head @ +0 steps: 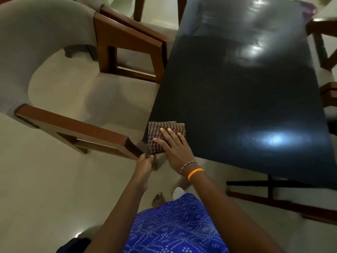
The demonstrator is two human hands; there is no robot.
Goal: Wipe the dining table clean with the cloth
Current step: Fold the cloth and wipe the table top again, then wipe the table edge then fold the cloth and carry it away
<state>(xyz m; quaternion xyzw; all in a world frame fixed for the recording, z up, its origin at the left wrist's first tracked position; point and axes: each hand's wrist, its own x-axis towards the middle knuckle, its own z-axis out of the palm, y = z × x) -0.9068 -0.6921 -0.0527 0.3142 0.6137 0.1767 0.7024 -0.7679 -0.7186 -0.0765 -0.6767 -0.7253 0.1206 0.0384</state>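
Observation:
A folded, checked maroon cloth [158, 136] lies on the near left corner of the glossy black dining table [242, 99]. My right hand [174, 147], with bead and orange bands at the wrist, presses flat on the cloth with straight fingers. My left hand [145, 164] sits just below the table's corner, its fingers curled and pinching the cloth's lower edge. The part of the cloth under my right palm is hidden.
A wooden chair with grey padding [54, 73] stands to the left of the table, its armrest [76, 128] close to my left hand. More chair frames [324, 52] line the right side. Pale floor [45, 189] lies below, with my foot [158, 199] near the table.

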